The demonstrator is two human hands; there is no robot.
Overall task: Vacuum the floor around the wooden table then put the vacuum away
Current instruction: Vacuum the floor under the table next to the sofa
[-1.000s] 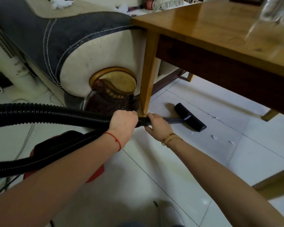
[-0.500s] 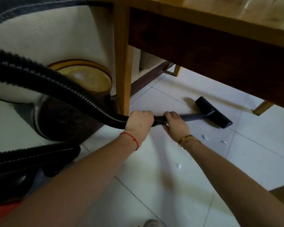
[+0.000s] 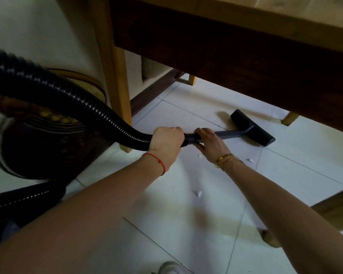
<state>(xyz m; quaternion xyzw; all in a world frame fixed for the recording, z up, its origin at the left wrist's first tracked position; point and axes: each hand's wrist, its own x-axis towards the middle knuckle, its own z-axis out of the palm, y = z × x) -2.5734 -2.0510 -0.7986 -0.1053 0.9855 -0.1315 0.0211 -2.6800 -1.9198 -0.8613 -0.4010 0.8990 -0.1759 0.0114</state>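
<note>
Head view: my left hand [image 3: 166,140] grips the black hose [image 3: 77,99] end, right hand [image 3: 210,144] fingers wrap the wand [image 3: 229,134]. Nozzle [image 3: 252,127] lies on floor [image 3: 186,224] under the table [image 3: 246,62], w/ paper scraps [image 3: 197,193] nearby.

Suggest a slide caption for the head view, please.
Both hands, left and right, steer the vacuum nozzle under the wooden table.

The pale tiled floor [image 3: 186,224] is carrying the black vacuum head [image 3: 252,127] lying flat under the table, three white paper scraps [image 3: 198,193] lying nearby, and the table legs [image 3: 118,91].
</note>
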